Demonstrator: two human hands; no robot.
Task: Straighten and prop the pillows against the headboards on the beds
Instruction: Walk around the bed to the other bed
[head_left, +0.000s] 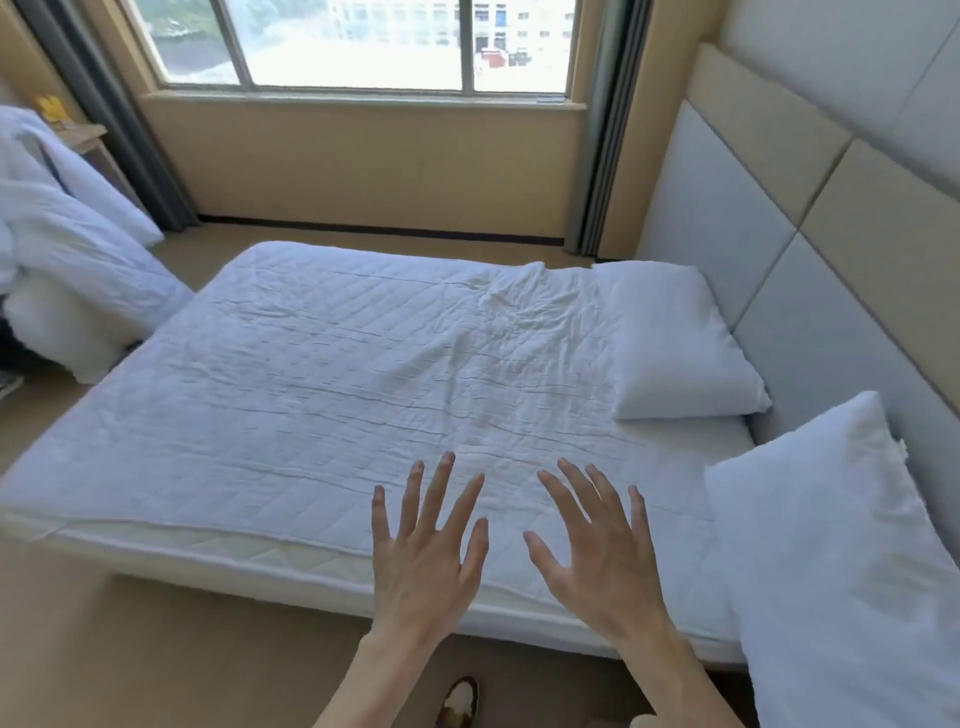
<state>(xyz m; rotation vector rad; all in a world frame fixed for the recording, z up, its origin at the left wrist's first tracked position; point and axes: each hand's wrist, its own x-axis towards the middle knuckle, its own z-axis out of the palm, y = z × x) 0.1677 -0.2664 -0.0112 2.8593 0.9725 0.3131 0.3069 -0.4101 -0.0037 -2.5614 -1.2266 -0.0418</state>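
A bed with a wrinkled white quilted sheet fills the middle of the head view. At its right end a white pillow lies flat beside the padded grey headboard. A second white pillow sits nearer me at the right, tilted and hanging past the mattress edge. My left hand and my right hand hover over the near edge of the mattress, palms down, fingers spread, holding nothing. Both are left of the near pillow and apart from it.
A heap of white bedding lies at the far left. A window with grey curtains stands behind the bed. Tan floor runs along the near side, where a shoe tip shows.
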